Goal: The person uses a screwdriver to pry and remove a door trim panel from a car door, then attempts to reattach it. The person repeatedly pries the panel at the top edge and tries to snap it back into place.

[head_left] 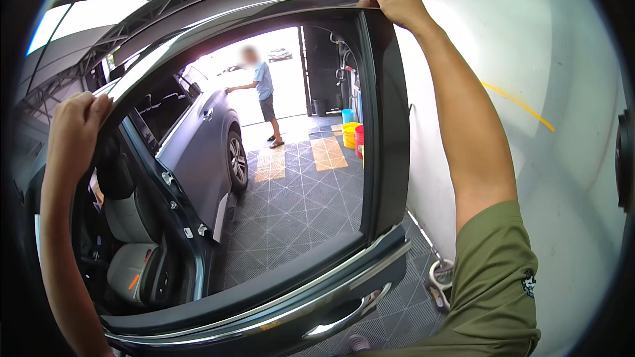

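A dark car door [387, 152] stands open in front of me, its window glass down or too clear to see. My right hand [400, 3] is closed over the top rear corner of its frame, fingers curled on the edge. At the far left my left hand [78, 122] is closed too, its fingers bent over the upper edge of the frame near the roof line; its fingertips are partly hidden. Low on the door's outer side is a chrome handle [347, 317]. Through the window opening show a grey front seat [132, 268] and the car's rear side [205, 139].
A white wall [542, 46] runs close along the right. A long-handled cleaning tool [440, 274] leans there. Beyond the door, a person [262, 86] in a blue shirt touches the car's rear. Yellow [350, 134] and red [359, 140] buckets stand on the tiled floor [291, 205].
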Demonstrator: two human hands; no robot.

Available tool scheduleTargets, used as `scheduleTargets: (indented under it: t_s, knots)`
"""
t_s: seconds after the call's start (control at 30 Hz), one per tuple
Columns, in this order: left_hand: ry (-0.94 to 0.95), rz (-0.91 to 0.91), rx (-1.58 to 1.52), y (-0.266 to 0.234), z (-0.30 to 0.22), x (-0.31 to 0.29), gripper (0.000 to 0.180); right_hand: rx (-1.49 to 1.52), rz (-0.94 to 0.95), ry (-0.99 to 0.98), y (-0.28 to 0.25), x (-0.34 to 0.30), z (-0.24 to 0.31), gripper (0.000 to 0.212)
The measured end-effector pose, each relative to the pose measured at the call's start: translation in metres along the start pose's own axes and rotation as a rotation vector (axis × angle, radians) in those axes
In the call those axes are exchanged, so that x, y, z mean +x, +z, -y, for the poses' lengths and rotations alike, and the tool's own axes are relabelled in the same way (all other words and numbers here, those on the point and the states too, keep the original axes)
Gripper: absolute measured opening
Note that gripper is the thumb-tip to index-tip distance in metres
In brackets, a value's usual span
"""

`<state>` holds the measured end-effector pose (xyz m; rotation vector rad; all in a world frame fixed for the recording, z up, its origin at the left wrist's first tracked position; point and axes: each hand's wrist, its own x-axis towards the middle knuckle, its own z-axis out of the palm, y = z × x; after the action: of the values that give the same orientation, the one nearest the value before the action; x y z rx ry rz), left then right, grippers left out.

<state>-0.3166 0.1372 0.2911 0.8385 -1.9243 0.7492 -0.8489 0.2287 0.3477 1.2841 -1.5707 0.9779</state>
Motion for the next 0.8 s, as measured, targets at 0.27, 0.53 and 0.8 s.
scheduleTargets:
  t_s: [0.27,0.53,0.8]
  knots:
    - [-0.215,0.069,-0.046,0.005,0.020,-0.003,0.041,0.124,-0.019,-0.139,0.030,0.015,-0.015,0.052]
    - [-0.215,0.006,0.045,0.022,0.027,0.004,0.046,-0.156,-0.235,-0.460,0.033,0.018,-0.036,0.034]
    - [-0.287,0.311,0.049,-0.020,0.005,0.003,0.040,0.387,0.118,-0.460,0.037,0.008,0.052,0.032]
